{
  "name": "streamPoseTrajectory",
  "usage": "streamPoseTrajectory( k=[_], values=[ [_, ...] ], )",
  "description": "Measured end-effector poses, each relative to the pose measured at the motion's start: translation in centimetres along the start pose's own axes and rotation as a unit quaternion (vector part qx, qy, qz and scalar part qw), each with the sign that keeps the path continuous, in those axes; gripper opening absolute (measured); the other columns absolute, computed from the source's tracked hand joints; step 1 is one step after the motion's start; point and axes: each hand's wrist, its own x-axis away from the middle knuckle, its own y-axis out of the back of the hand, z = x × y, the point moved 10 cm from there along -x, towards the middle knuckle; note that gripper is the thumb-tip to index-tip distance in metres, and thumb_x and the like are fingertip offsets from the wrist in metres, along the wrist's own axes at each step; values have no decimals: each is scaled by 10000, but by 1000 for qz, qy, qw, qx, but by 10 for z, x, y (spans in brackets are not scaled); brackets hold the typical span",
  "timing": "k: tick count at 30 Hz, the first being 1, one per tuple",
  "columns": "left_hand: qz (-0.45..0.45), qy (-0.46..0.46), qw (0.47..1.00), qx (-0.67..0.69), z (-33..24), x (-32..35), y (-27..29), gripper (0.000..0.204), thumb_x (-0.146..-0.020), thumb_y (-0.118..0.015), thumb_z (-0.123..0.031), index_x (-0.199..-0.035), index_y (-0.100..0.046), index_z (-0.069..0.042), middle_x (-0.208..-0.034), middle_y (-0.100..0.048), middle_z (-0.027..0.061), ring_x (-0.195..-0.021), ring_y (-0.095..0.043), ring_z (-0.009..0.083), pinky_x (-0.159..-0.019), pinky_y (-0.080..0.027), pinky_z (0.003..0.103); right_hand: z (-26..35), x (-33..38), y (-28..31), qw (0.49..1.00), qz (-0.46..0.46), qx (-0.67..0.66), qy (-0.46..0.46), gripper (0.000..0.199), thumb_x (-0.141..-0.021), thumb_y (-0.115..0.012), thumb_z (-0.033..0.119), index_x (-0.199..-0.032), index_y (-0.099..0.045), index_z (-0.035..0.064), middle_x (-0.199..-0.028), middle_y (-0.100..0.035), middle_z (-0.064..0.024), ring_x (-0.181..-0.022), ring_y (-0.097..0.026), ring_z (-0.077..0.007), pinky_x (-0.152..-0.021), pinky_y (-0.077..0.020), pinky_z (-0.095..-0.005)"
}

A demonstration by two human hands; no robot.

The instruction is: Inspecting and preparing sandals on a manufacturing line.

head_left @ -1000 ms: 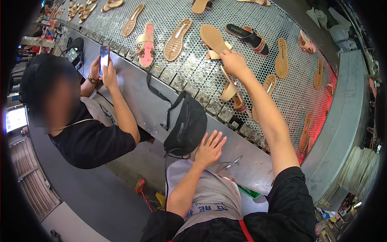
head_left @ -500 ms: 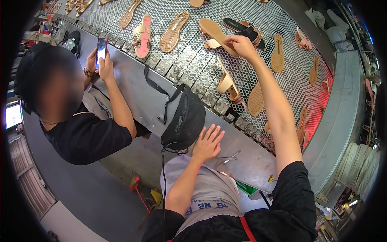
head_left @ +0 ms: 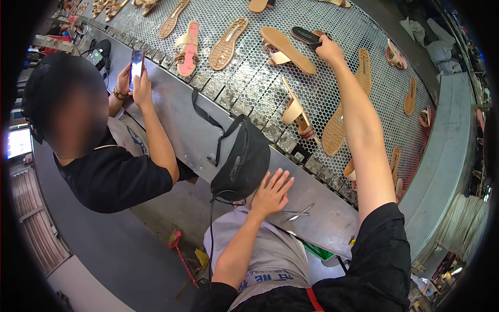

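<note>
Stretched out over the perforated metal conveyor [head_left: 260, 73], my right hand [head_left: 330, 51] is closed around a black sandal [head_left: 305, 36]; its fingers hide part of the straps. Just left of that hand, a tan-soled sandal with a cream strap [head_left: 289, 50] lies tipped on its side, apart from the fingers. Nearer me, another cream-strapped sandal [head_left: 297, 114] also rests on its side. My left hand [head_left: 270, 194] lies flat with fingers spread on the steel ledge [head_left: 332, 208], between a black pouch [head_left: 242, 161] and a pair of metal scissors [head_left: 299, 212].
Several tan soles [head_left: 229, 43] and sandals [head_left: 187, 49] are scattered over the conveyor. On the left, a co-worker [head_left: 112, 166] in black holds a phone [head_left: 136, 67] at the ledge. A cable runs down from the pouch. A grey metal side rail [head_left: 442, 140] borders the conveyor's right.
My right hand has let go of the tan-soled sandal, leaving it on the conveyor, and moved right and away from me onto the black sandal. The left hand stays on the ledge.
</note>
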Motion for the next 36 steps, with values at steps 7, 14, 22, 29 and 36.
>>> streamPoseTrajectory(
  k=[7, 14, 22, 29, 36],
  values=[
    [8, -6, 1000, -11, -10, 3, 2, 546, -822, -598, -213, -1365, -547, -183, -1495, -434, 59, -1414, -360, 253, -1167, -252, 494, 7, 112, 85, 964, -108, -213, 117, 260, -893, -596, 294, -1056, -642, 96, -818, -693, -104, -748, -680, -228, -695, -515, -363],
    [-5, -8, 998, 67, -4, 20, 2, 453, -850, -577, -223, -1296, -600, -144, -1429, -500, 96, -1373, -420, 279, -1138, -295, 498, 6, 389, 146, 904, -122, -345, 222, 177, -835, -723, 136, -946, -648, 20, -870, -687, -100, -713, -642, -158, -635, -507, -285],
    [196, 178, 250, 931, -70, 62, 39, 986, -885, -430, -749, -1538, -204, -47, -1518, -362, 183, -1365, -426, 295, -1121, -372, 455, 17, 593, 40, 932, 71, -199, 296, 251, -689, -726, 20, -929, -695, 86, -1096, -659, -150, -964, -669, -319, -788, -566, -374],
    [279, 269, 397, 832, -62, 147, -9, 843, -904, -629, -525, -1453, -264, -1, -1186, -590, 195, -1038, -648, 247, -878, -542, 356, -38, 649, -31, 846, 94, -515, 102, 162, -839, -582, 104, -794, -702, 4, -1095, -674, -232, -1086, -638, -415, -894, -526, -459],
    [372, 351, 493, 704, -39, 216, -37, 894, -944, -454, -663, -1481, -324, 39, -1343, -539, 149, -1218, -509, 190, -1049, -374, 312, -91, 643, -118, 758, -55, -609, -226, 363, -926, -627, 127, -1237, -553, -46, -1098, -653, -118, -1029, -618, -198, -928, -484, -331]
  ],
)
